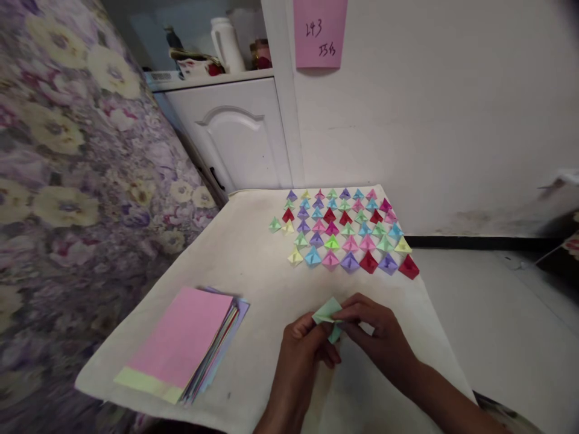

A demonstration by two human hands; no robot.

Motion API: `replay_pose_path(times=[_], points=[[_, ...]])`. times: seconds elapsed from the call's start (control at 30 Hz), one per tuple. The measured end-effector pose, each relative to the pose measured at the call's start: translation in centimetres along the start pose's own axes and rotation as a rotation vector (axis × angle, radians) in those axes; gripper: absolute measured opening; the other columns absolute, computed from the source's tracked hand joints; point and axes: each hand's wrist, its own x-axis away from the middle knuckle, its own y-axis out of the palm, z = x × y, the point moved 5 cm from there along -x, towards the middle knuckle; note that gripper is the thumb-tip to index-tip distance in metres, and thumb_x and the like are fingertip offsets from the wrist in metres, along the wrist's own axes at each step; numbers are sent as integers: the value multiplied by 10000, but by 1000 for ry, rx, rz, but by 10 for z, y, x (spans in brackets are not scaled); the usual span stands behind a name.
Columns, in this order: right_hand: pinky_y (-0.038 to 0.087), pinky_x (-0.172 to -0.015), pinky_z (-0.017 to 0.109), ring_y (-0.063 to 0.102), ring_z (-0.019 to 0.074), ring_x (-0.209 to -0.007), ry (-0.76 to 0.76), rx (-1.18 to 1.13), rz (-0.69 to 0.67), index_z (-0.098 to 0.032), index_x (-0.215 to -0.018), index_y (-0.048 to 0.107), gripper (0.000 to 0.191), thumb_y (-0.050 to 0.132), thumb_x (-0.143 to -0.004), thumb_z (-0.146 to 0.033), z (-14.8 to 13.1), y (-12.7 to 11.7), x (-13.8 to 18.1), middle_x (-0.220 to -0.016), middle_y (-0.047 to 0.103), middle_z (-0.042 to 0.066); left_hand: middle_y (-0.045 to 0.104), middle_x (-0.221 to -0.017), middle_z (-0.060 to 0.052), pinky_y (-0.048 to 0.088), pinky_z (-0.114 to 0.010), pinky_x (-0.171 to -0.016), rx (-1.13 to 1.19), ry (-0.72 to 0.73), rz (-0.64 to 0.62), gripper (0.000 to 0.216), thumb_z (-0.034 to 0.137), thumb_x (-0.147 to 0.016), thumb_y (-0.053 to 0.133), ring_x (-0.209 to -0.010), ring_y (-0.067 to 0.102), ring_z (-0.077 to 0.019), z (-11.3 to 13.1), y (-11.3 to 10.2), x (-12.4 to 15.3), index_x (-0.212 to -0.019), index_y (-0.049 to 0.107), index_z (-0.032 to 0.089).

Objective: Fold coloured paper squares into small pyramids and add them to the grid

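Observation:
A small piece of pale green folded paper (327, 310) is held above the near part of the table, between both hands. My left hand (305, 343) pinches it from the left, thumb on top and fingers curled beneath. From the right, my right hand (373, 325) grips its edge between thumb and fingertips. Part of the paper is covered by the fingers. Farther back lie rows of small folded paper pieces (350, 261) in red, purple, pink, blue, green and yellow. To the left rests a stack of coloured paper sheets (181, 337), pink uppermost with a yellow strip showing below.
The cream-covered table (253, 241) stands against a wall and a white cabinet (239, 138). A flowered curtain (90, 199) hangs along the left. On the cabinet shelf is a white jug (227, 45). A pink sheet with handwriting (319, 33) hangs on the wall.

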Motion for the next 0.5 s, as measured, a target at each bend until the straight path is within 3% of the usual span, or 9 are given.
replay_pose_path(times=[0.33, 0.5], points=[[393, -525, 213, 505, 103, -553, 382, -250, 30, -166, -718, 611, 17, 611, -725, -151, 13, 7, 1, -581, 551, -30, 582, -483, -10, 332, -157, -373, -52, -5, 5, 173, 264, -751, 592, -364, 467, -64, -2, -3, -3, -730, 620, 94], [410, -532, 226, 518, 108, -540, 427, -387, 10, -164, -714, 554, 42, 594, -716, -153, 17, 9, 1, -566, 576, -26, 591, -486, -21, 341, -163, -373, -49, -27, 6, 173, 266, -732, 602, -363, 473, -71, -6, -3, -5, -721, 604, 94]])
